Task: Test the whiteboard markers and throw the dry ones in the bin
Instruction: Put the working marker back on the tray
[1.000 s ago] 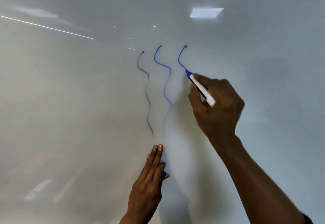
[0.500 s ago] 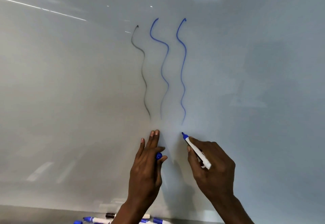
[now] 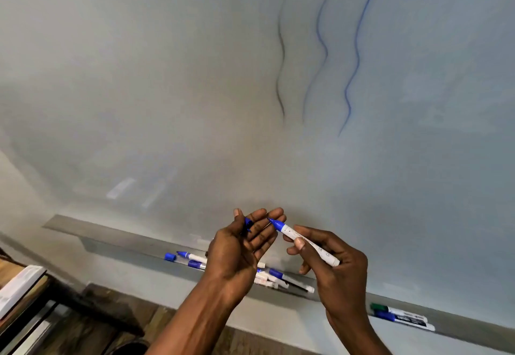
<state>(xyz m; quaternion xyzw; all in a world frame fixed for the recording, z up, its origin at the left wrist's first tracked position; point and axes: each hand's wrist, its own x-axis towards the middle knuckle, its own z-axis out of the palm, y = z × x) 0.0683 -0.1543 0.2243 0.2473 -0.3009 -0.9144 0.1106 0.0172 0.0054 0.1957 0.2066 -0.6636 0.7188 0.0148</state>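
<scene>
Right hand (image 3: 338, 273): thumb and fingers wrapped round the rear of the blue marker (image 3: 306, 243), bare tip pointing up-left, just at the left hand's fingertips.
Left hand (image 3: 237, 254): palm up, fingers loosely extended, blue cap (image 3: 247, 225) tucked between the thumb and the base of the fingers. Can't tell which way the cap's mouth faces.

Both hands are off the whiteboard (image 3: 167, 89), above the middle of the tray (image 3: 117, 239).

Step looks like recapping. To do it well:
- roll the cap out to the fingertips first, mouth toward the tip
- line up the axes before pushing, or the nib smears ink on the fingers
- push straight until seated; a half-seated cap dries a good marker

Verdict, judging from the board: the rightmost blue line (image 3: 356, 48) is solid to its end, and I assume it belongs to this marker, so keep it. The middle blue line (image 3: 320, 36) fades out low down; the black line (image 3: 281, 56) is thin.

The tray's middle holds a marker pile (image 3: 274, 275); a green marker (image 3: 379, 306) and a blue one lie toward the right end. Park the keeper apart from the pile so tested and untested don't mix.

Bin: can't make one out.
</scene>
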